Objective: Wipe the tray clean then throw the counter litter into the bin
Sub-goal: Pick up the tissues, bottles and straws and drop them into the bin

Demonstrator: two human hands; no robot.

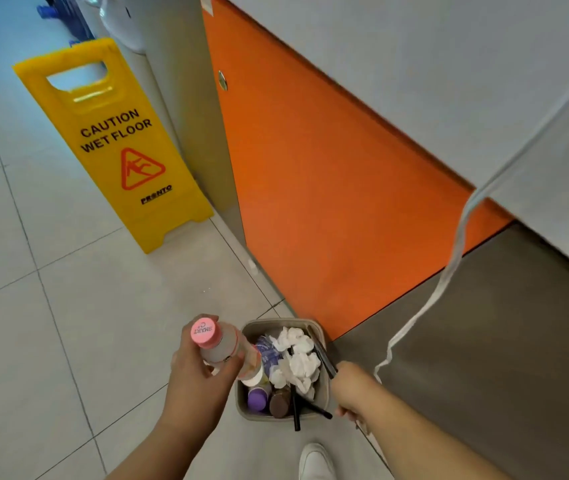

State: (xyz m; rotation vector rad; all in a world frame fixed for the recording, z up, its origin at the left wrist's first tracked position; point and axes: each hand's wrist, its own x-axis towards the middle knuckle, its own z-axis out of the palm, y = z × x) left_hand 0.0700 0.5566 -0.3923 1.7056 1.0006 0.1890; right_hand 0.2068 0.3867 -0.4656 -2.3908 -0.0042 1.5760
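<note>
The left hand (203, 372) is wrapped round a clear plastic bottle (227, 346). Its fingers and thumb close on the body just below the pink cap (204, 332), and the bottle leans with its base out over the left rim of the bin (277, 322).

The bin sits between the two hands, just right of the left one. It is a small beige thing with rounded corners, and I cannot tell whether it stands on the floor or is held up. The right hand (348, 393) is at its right rim, seen from the back with the fingers curled down over the edge, gripping it.

Inside lie crumpled white tissues (302, 362), a bottle with a purple cap (257, 400) and one with a brown cap (280, 405). Black sticks (296, 414) poke out over the near rim.

Below the hands, the toe of a white shoe (316, 460) stands on pale grey floor tiles (85, 306). Well beyond the left hand, a yellow sign (120, 143) reading "CAUTION WET FLOOR" leans against a grey panel. Beyond the bin is an orange cupboard door (328, 185), with a pale grey counter (449, 81) above it. A white cord (449, 271) hangs down from the counter, above the right hand.
</note>
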